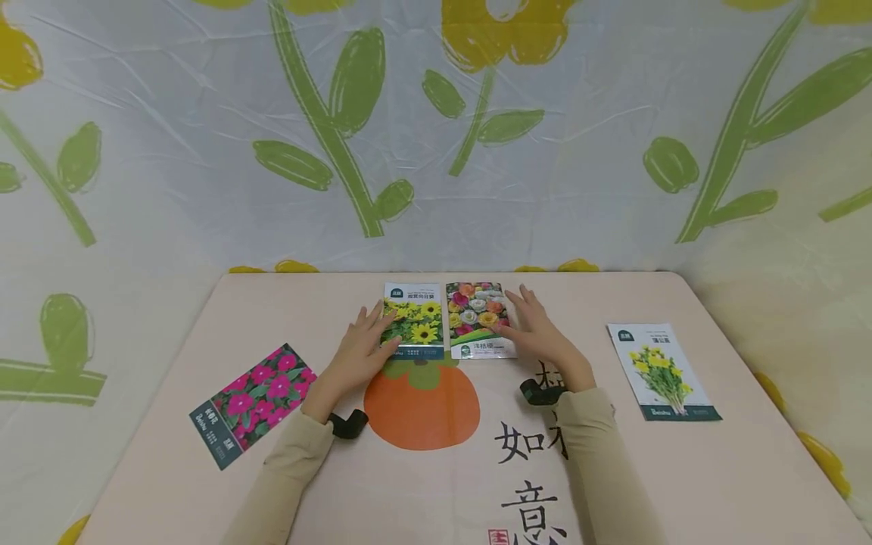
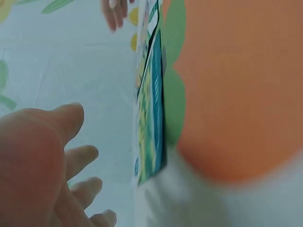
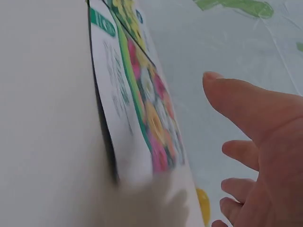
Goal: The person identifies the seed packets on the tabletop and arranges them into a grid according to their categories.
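Two flower seed packets lie side by side at the far middle of the table in the head view. The left one is the yellow sunflower packet [image 1: 422, 329]; the right one is the multicoloured flower packet [image 1: 479, 310]. My left hand [image 1: 357, 353] is spread at the sunflower packet's left edge, its fingertips overlapping it in the head view. In the left wrist view, the thumb and fingers [image 2: 83, 158] stand apart with nothing between them. At the multicoloured packet's right edge is my right hand [image 1: 545, 339], fingers spread and holding nothing. Its thumb [image 3: 232, 97] is extended in the right wrist view.
A pink-flower packet [image 1: 262, 397] lies tilted at the left, near my left forearm. Toward the right lies a dandelion packet [image 1: 659, 375]. The pale tablecloth [image 1: 409, 492] bears a printed orange persimmon and black characters. A flower-print curtain [image 1: 545, 197] hangs behind the table.
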`<move>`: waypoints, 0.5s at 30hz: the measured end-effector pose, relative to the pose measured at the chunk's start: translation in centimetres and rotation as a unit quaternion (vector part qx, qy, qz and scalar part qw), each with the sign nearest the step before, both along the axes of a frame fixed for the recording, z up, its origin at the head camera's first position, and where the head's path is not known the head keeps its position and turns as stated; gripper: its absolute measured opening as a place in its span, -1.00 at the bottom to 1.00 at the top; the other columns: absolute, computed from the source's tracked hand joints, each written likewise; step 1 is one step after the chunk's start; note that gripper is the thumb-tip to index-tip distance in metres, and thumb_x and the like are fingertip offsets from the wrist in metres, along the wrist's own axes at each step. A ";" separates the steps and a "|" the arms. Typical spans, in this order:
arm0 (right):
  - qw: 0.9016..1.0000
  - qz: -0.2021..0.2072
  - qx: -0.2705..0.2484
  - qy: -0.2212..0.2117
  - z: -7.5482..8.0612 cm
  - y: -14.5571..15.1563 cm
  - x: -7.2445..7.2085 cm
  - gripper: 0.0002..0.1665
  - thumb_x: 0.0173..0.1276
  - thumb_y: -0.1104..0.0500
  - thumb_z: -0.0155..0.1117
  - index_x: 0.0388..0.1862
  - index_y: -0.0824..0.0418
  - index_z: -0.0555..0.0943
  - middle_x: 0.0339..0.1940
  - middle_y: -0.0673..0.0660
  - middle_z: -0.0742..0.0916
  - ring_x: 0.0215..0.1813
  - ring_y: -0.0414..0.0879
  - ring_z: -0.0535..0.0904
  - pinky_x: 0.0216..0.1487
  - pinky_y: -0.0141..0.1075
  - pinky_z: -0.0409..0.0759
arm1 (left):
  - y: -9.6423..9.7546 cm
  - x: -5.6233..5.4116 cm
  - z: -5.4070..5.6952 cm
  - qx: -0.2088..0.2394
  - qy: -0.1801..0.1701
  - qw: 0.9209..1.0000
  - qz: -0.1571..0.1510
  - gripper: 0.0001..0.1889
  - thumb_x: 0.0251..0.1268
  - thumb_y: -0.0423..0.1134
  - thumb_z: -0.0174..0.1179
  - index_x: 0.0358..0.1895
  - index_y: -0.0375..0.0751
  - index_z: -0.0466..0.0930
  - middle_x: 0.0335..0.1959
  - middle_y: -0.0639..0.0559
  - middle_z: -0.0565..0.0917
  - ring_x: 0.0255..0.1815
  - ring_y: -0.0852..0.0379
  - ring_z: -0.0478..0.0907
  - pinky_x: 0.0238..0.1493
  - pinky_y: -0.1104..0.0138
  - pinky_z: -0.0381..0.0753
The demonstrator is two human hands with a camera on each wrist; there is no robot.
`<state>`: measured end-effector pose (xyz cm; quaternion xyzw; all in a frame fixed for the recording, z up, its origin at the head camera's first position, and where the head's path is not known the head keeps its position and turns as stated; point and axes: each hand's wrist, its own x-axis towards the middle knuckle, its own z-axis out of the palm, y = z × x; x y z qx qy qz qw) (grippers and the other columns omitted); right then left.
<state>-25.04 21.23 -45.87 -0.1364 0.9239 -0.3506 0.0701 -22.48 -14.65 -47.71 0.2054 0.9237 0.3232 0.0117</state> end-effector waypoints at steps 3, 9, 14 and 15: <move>1.000 -0.016 0.004 -0.001 0.6 2.2 0.6 -0.05 0.46 -0.06 0.21 0.60 0.28 0.02 0.62 0.38 -0.13 0.59 0.33 -0.35 0.41 0.42 -0.20 | -1.7 0.5 0.5 -0.019 0.011 1.000 0.007 -0.37 0.55 0.02 0.00 0.53 -0.20 0.20 0.59 -0.24 0.01 0.56 -0.42 -0.19 0.37 -0.41 -0.12; 0.999 -0.044 0.004 0.010 1.2 7.3 2.4 -0.02 0.46 -0.11 0.20 0.61 0.28 -0.02 0.62 0.37 -0.15 0.59 0.34 -0.35 0.36 0.48 -0.19 | -6.3 2.2 1.0 -0.050 0.013 0.998 0.020 -0.34 0.53 0.09 -0.01 0.54 -0.15 0.18 0.60 -0.18 0.00 0.58 -0.36 -0.19 0.40 -0.38 -0.16; 0.998 -0.060 -0.002 0.024 1.3 11.6 4.0 -0.03 0.48 -0.05 0.19 0.59 0.36 -0.04 0.60 0.44 -0.15 0.57 0.40 -0.35 0.35 0.49 -0.19 | -10.2 4.2 1.3 -0.047 0.028 0.998 0.018 -0.36 0.52 0.01 0.05 0.53 -0.20 0.20 0.59 -0.22 0.02 0.57 -0.37 -0.19 0.36 -0.42 -0.16; 0.998 -0.065 -0.003 0.026 1.3 12.4 4.4 -0.03 0.48 -0.04 0.19 0.59 0.36 -0.04 0.59 0.45 -0.15 0.57 0.41 -0.35 0.34 0.49 -0.20 | -10.9 4.7 1.4 -0.047 0.031 0.998 0.019 -0.36 0.52 -0.01 0.08 0.52 -0.20 0.21 0.59 -0.23 0.02 0.58 -0.35 -0.19 0.36 -0.42 -0.16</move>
